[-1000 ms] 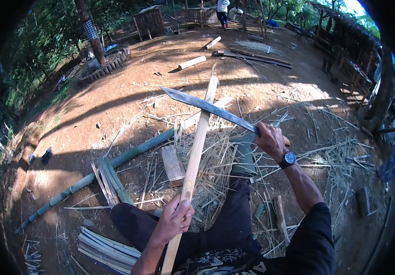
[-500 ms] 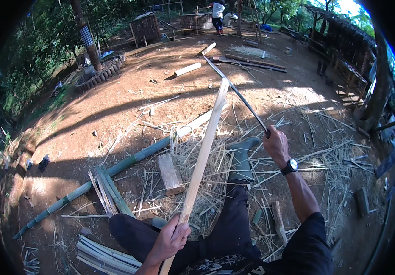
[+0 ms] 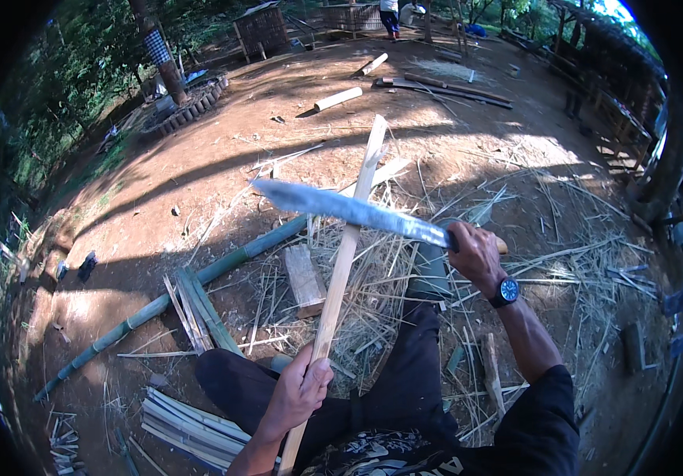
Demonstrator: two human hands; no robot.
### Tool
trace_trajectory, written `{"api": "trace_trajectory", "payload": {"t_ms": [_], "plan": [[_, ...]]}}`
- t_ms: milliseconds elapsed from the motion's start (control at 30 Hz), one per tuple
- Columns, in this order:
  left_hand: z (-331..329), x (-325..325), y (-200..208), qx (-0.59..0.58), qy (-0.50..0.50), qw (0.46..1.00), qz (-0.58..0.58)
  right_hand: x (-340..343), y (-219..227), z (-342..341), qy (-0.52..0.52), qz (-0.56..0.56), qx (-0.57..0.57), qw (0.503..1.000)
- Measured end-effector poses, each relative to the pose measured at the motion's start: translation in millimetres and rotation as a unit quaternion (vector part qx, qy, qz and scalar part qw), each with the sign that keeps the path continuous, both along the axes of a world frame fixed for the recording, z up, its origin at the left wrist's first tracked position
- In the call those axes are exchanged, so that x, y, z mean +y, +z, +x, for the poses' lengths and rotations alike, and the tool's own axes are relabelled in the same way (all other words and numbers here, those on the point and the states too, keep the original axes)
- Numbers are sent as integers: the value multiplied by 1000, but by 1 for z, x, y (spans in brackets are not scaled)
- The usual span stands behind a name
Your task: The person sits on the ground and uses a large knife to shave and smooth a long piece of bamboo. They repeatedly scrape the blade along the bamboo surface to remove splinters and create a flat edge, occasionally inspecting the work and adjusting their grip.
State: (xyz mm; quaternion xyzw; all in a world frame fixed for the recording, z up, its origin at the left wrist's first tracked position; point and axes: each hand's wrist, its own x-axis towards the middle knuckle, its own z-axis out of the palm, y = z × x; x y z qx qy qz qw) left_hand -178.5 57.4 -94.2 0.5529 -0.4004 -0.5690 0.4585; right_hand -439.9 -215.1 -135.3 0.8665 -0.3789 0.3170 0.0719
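Note:
A long, pale split bamboo strip (image 3: 340, 278) slants upward from my lap, its far end frayed. Near its lower end my left hand (image 3: 300, 389) is closed round it. My right hand (image 3: 476, 252), with a watch on the wrist, grips the dark handle of a machete (image 3: 333, 208). The broad blade points left and lies across the strip in the view, smeared by motion; whether it touches the strip I cannot tell. Under the strip, a short wooden block (image 3: 304, 279) rests on the ground between my legs.
A green bamboo pole (image 3: 147, 316) runs diagonally at my left, with split green pieces (image 3: 203, 309) against it. Bundled strips (image 3: 195, 428) lie by my left leg. Shavings (image 3: 373, 278) litter the ground. Farther off are cut bamboo lengths (image 3: 338, 99) and another person (image 3: 389, 17).
The machete has swung from pointing forward and away to lying leftward across the strip. My left hand keeps its hold on the strip. The view has tipped slightly downward.

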Motion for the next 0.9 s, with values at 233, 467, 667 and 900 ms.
{"api": "trace_trajectory", "payload": {"t_ms": [233,467,667,900], "plan": [[-4,4,-9,-1,15,1000,4,-16,-5,-4,44,-18,-41,998],[4,12,-18,-46,-3,999,-12,-54,3,7,-100,69,-55,991],[14,14,-32,-111,-34,985,-128,-37,-27,-14,-67,-26,-24,997],[17,26,-40,-35,-35,984,-173,-100,-50,-47,-134,88,-180,971]]}}
